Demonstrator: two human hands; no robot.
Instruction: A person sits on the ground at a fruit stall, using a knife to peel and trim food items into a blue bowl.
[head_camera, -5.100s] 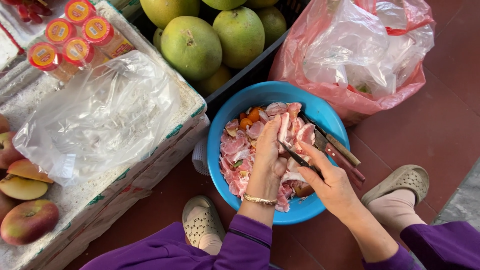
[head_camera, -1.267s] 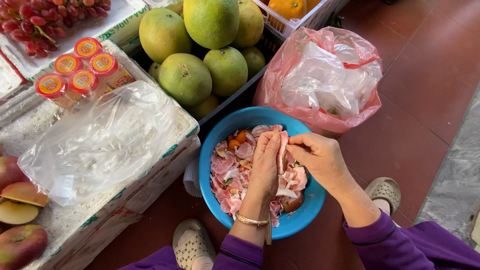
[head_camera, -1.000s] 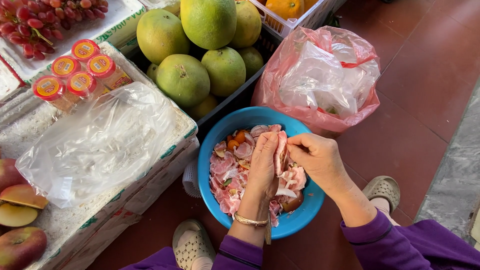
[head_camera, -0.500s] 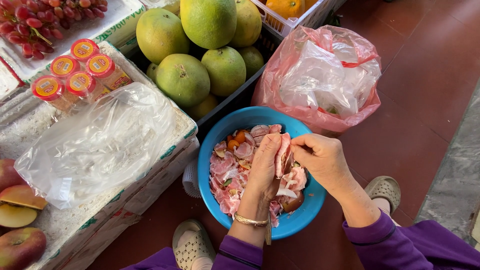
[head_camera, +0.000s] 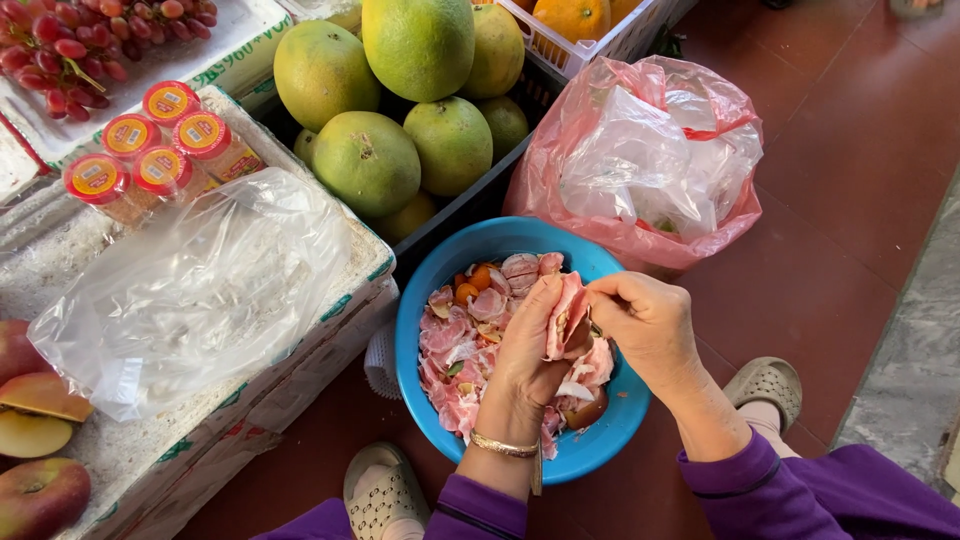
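Observation:
A blue plastic bowl (head_camera: 420, 300) on the red floor holds pink fruit peel and scraps (head_camera: 455, 345). Over it my left hand (head_camera: 525, 350), with a gold bracelet on the wrist, grips a pink fruit piece (head_camera: 565, 315). My right hand (head_camera: 645, 325) is closed right beside that piece and touches it; a thin dark tool seems to sit in its fingers, mostly hidden. Both sleeves are purple.
A pink plastic bag (head_camera: 640, 160) stands behind the bowl. Large green pomelos (head_camera: 365, 165) fill a dark crate. A white foam box (head_camera: 330, 300) on the left carries a clear bag (head_camera: 200, 290), red-lidded jars (head_camera: 150, 140) and red grapes (head_camera: 75, 45). Apples (head_camera: 35, 490) lie at far left.
Five seconds ago the right hand held a knife low in the bowl; both hands have since lifted a pink fruit piece above the scraps. In the last second they barely shift.

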